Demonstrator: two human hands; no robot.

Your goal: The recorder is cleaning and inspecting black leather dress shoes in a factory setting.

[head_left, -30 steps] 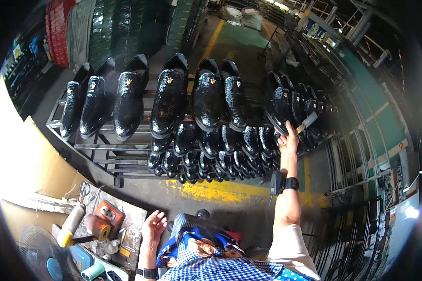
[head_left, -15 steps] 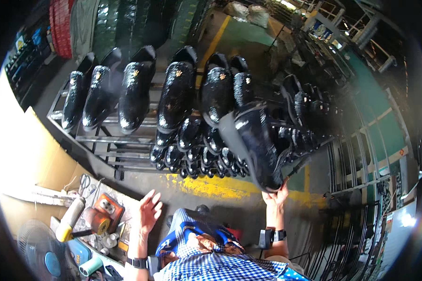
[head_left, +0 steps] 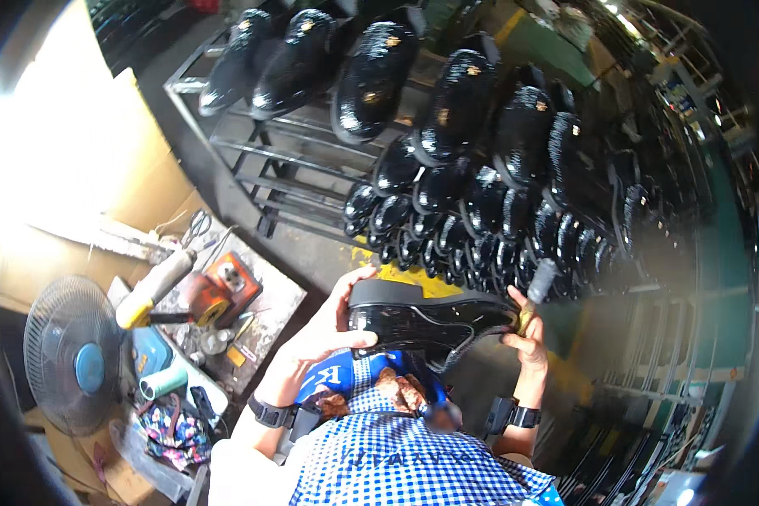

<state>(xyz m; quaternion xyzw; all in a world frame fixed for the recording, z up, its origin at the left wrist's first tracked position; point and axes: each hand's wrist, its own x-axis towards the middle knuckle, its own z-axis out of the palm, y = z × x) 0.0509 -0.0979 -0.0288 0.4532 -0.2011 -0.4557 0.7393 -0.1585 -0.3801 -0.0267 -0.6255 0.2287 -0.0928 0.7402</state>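
A glossy black shoe [head_left: 413, 327] lies on its side in the air before my chest, its thick sole facing up and away. My left hand [head_left: 333, 325] grips the left end, thumb along the near side and fingers behind. At the other end my right hand [head_left: 527, 337] is closed around a brush [head_left: 540, 285] with a pale, blurred tip and a yellowish handle. Its fingertips also meet the shoe's right end. Whether they carry any of the shoe's weight is hard to see.
Beyond my hands, a black metal rack [head_left: 266, 160] carries rows of shiny black shoes [head_left: 455, 105]. To the left, a worn workbench [head_left: 266, 308] holds a yellow-and-silver tool [head_left: 156, 287], an orange device [head_left: 236, 282] and small items. A fan [head_left: 72, 354] stands beside it.
The shoe has come down from near the rack to my chest and turned. My left hand, empty before, now grips it. The view has swung left, so the rack appears farther right.
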